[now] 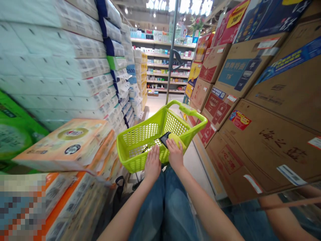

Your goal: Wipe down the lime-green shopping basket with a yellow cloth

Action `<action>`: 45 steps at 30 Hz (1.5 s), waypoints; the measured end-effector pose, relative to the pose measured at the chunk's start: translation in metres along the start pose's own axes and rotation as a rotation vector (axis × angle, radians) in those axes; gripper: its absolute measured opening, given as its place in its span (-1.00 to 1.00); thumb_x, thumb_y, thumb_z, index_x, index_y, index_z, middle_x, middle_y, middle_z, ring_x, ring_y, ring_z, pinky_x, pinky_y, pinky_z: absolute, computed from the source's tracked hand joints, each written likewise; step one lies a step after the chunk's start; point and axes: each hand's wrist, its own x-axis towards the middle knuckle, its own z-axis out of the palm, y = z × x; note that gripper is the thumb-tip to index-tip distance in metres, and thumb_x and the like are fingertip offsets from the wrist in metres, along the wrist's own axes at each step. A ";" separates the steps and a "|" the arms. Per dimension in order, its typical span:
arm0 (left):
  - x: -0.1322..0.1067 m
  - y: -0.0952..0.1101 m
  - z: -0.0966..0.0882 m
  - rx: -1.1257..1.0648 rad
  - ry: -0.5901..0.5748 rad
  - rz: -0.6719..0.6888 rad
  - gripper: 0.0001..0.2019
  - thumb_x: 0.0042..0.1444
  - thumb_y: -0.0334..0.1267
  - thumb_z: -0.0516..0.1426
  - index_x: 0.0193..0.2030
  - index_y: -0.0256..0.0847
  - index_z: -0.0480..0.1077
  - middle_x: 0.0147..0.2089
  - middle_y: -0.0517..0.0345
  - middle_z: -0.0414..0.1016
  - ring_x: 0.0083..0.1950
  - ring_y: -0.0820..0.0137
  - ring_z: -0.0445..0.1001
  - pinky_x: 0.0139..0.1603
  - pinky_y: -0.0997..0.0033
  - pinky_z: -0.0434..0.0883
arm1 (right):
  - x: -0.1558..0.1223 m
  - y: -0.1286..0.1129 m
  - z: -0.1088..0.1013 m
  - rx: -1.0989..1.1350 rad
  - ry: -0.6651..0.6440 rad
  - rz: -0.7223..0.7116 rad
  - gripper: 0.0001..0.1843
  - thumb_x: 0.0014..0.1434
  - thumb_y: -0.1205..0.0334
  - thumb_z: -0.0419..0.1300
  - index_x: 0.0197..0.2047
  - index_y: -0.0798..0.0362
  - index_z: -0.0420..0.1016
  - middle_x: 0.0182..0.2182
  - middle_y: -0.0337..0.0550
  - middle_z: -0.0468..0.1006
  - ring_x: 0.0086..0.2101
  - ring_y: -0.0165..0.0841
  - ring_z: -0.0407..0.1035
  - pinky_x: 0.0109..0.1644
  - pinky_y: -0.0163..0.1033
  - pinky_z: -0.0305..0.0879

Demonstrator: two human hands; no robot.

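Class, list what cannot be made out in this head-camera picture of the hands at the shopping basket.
All in the head view:
- The dark flat object in the lime-green basket: its lower end is hidden by the right hand, so its kind is unclear.
- The yellow item: partly covered by that hand.
- The package at the bottom-left corner: pixelated and cut off by the edge.
- The products on the far shelves: too small to read.

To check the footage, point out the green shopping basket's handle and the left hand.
Green shopping basket handle (193, 113): head view, on the grip.
Left hand (152, 164): head view, on the back of the hand.
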 end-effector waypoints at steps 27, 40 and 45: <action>-0.006 0.002 0.010 0.033 0.016 -0.019 -0.20 0.18 -0.44 -0.02 0.51 -0.33 -0.33 0.52 -0.08 -0.08 0.53 0.21 -0.13 0.49 0.10 0.02 | -0.002 0.015 -0.009 0.047 0.007 -0.210 -0.28 0.10 0.58 -0.04 0.28 -0.09 0.35 0.23 -0.17 0.44 0.26 -0.37 0.25 0.46 0.01 -0.37; -0.006 0.003 0.005 0.004 -0.014 -0.034 -0.12 0.09 -0.49 -0.01 0.51 -0.33 -0.35 0.54 -0.06 -0.15 0.54 0.23 -0.15 0.48 0.10 0.02 | 0.001 0.001 0.002 0.003 0.107 0.017 -0.28 0.07 0.58 -0.02 0.29 0.02 0.34 0.26 -0.13 0.39 0.30 -0.30 0.17 0.47 0.05 -0.38; -0.006 -0.001 0.001 0.020 -0.046 -0.006 -0.09 0.05 -0.50 0.00 0.51 -0.33 -0.38 0.54 -0.03 -0.19 0.54 0.23 -0.18 0.49 0.10 -0.01 | -0.001 0.020 -0.009 0.001 0.016 -0.170 -0.27 0.09 0.58 -0.03 0.30 -0.06 0.31 0.26 -0.17 0.41 0.28 -0.35 0.21 0.47 0.06 -0.43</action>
